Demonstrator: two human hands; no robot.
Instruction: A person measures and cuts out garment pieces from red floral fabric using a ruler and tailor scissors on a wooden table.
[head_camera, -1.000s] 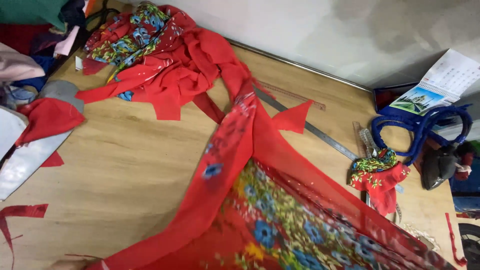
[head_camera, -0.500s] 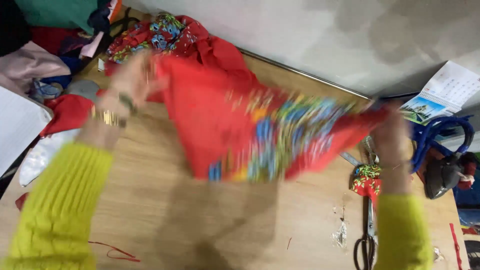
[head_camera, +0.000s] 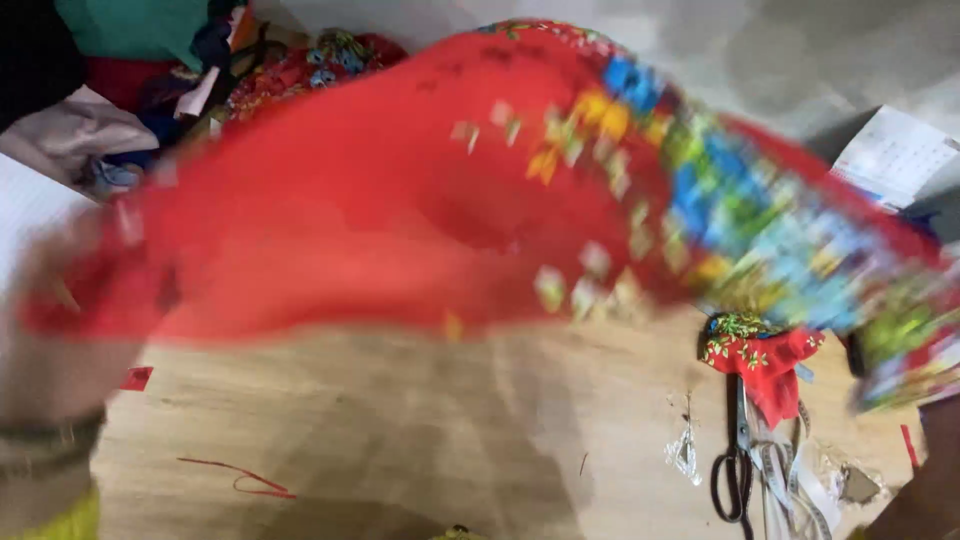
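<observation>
- The red cloth (head_camera: 420, 220), with a flowered band in blue, yellow and green along one side, hangs spread in the air above the wooden table (head_camera: 400, 450), blurred.
- It looks thin, light and limp; I judge it would sag and slide, so edges or corners are the best places to hold it.
- The left hand (head_camera: 60, 350) is at the cloth's left end; blur hides whether its fingers pinch.
- The right hand is not visible, hidden past the cloth's right end.
- Beneath lie black-handled scissors (head_camera: 735, 470), a small red flowered scrap (head_camera: 765, 355) and a red thread (head_camera: 240, 478).
</observation>
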